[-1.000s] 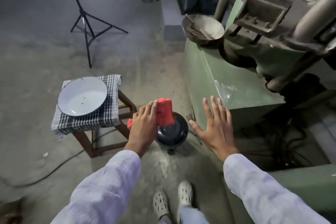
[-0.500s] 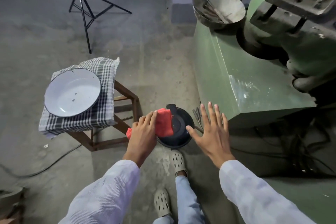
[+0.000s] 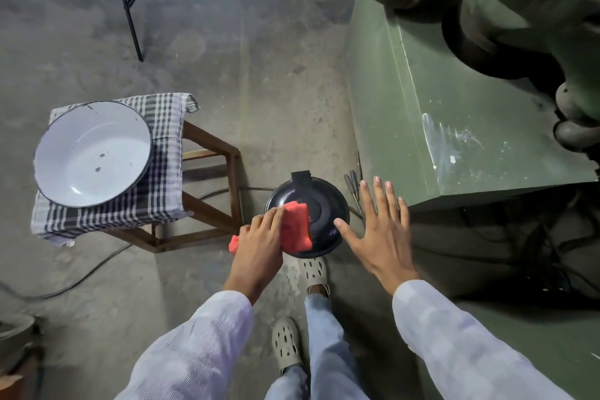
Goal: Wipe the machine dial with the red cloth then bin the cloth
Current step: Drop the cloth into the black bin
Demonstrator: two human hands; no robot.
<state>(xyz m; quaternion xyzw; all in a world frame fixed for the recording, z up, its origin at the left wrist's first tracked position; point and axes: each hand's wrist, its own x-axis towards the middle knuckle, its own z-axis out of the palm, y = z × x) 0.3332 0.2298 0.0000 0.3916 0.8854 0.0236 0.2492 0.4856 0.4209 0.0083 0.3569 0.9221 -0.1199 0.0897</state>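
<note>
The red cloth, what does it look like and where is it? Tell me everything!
The red cloth is a soft, coral-red rag, folded into a thick pad. The left hand grips it, fingers curled over its left edge, and a small tail pokes out behind the hand. From above, it lies over the left side of the round black bin lid; whether it touches the lid cannot be told. The right hand is not touching it.

No readable text, labels, numbers anywhere
</note>
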